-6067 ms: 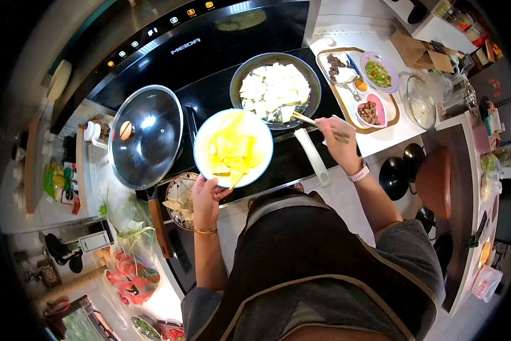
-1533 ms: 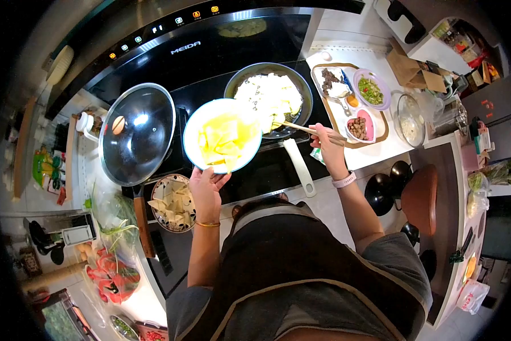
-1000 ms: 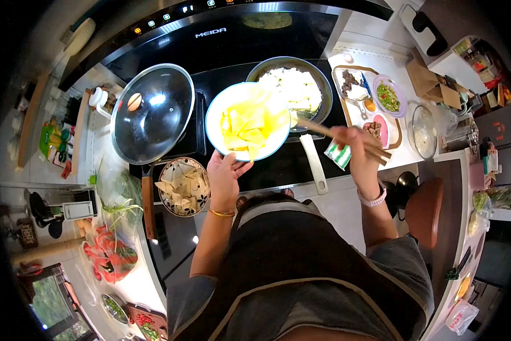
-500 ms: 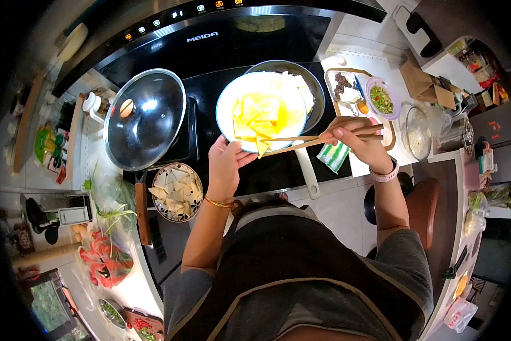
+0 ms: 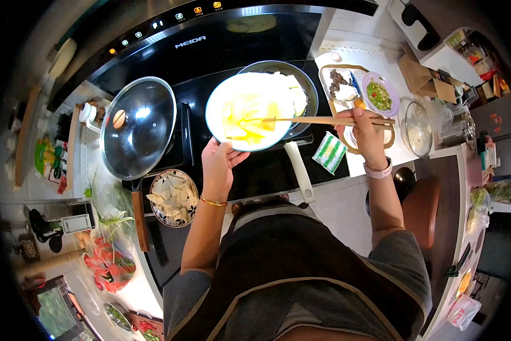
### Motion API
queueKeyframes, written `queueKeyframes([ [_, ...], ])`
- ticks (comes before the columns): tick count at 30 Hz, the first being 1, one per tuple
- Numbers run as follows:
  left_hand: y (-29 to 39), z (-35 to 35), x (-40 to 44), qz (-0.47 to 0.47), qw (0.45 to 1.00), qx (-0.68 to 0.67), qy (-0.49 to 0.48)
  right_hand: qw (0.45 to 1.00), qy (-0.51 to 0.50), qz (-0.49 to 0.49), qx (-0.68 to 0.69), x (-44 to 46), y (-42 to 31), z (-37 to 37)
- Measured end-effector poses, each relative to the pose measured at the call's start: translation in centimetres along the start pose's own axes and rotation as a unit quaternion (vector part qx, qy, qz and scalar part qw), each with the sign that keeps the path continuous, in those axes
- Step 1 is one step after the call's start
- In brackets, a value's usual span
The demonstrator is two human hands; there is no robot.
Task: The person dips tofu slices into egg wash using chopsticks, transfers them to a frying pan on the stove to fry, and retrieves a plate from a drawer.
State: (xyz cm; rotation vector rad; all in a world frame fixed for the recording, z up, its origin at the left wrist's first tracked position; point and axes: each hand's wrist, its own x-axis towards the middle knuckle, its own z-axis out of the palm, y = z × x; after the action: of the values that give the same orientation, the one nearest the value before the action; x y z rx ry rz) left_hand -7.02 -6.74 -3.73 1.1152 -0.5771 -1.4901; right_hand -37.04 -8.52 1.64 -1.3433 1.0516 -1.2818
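Observation:
My left hand (image 5: 220, 162) grips the near rim of a white plate (image 5: 214, 116), thumb on top. Yellow, flat folded pieces of food (image 5: 247, 122) lie on it, partly washed out by glare. In my right hand (image 5: 362, 132) is a pair of wooden chopsticks (image 5: 312, 120), their tips among the yellow pieces. Behind and partly under the plate sits a frying pan (image 5: 311, 96) with a pale handle (image 5: 299, 173); whitish food shows in it at the plate's right edge.
A wok with a glass lid (image 5: 139, 128) stands left, its wooden handle (image 5: 140, 221) pointing toward me. Nearby is a patterned bowl of pale cut pieces (image 5: 174, 198). To the right are a green-striped packet (image 5: 330, 152), a tray (image 5: 325, 68), a purple bowl (image 5: 380, 94) and a glass bowl (image 5: 417, 133).
The chopstick tips have moved from the plate's near edge up into the yellow pieces. A piece that hung over the rim now lies within the plate. The view has shifted slightly.

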Motion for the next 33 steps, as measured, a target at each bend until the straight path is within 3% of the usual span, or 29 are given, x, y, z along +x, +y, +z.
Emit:
queueKeyframes([
  [4,-0.4,-1.1,0.3,-0.005,0.999,0.007,0.038,0.996,0.08,-0.011,0.025,-0.2,0.2,-1.3],
  [6,-0.3,-1.8,0.1,-0.002,0.999,0.002,0.048,0.994,0.081,-0.013,-0.079,-0.6,1.5,-1.8],
  [7,-0.3,-2.2,0.0,0.002,0.998,-0.005,0.062,0.984,0.065,-0.008,-0.163,-0.8,2.1,-1.9],
  [9,-0.2,-3.1,-0.2,0.002,0.998,-0.007,0.063,0.959,0.048,-0.119,-0.252,-1.1,4.7,-0.8],
  [11,-0.1,-4.0,-0.6,0.019,0.997,0.012,0.072,0.926,-0.038,-0.196,-0.319,-1.4,5.9,-0.2],
  [12,-0.1,-4.6,-0.6,0.017,0.997,0.016,0.07,0.854,-0.093,-0.223,-0.46,-1.3,6.3,0.2],
  [13,0.0,-5.0,-0.8,0.017,0.997,0.016,0.069,0.847,-0.116,-0.205,-0.476,-1.6,6.5,0.8],
  [16,0.3,-6.0,-1.3,0.018,0.995,0.012,0.094,0.843,-0.119,-0.214,-0.48,-2.1,4.6,1.1],
  [18,0.3,-6.5,-1.6,0.018,0.994,0.011,0.103,0.896,-0.067,-0.12,-0.422,-2.0,4.1,0.7],
  [21,0.4,-7.2,-2.3,0.019,0.993,0.006,0.113,0.932,-0.013,-0.119,-0.342,-1.5,4.2,1.5],
  [25,0.3,-8.9,-3.9,0.021,0.993,-0.003,0.113,0.92,-0.025,-0.094,-0.379,-1.3,5.2,1.5],
  [27,0.2,-9.4,-5.3,0.02,0.994,-0.004,0.11,0.946,-0.011,-0.052,-0.319,-1.4,5.0,1.6],
  [29,-0.4,-10.6,-6.6,-0.004,0.995,0.014,0.095,0.951,0.039,-0.087,-0.293,-1.0,5.6,1.7],
  [31,-1.6,-11.7,-7.7,-0.028,0.995,0.023,0.097,0.937,0.028,-0.06,-0.344,-0.7,5.9,1.3],
  [33,-2.8,-12.2,-8.8,-0.05,0.995,-0.007,0.091,0.96,0.089,-0.015,-0.266,-0.3,5.7,1.9],
])
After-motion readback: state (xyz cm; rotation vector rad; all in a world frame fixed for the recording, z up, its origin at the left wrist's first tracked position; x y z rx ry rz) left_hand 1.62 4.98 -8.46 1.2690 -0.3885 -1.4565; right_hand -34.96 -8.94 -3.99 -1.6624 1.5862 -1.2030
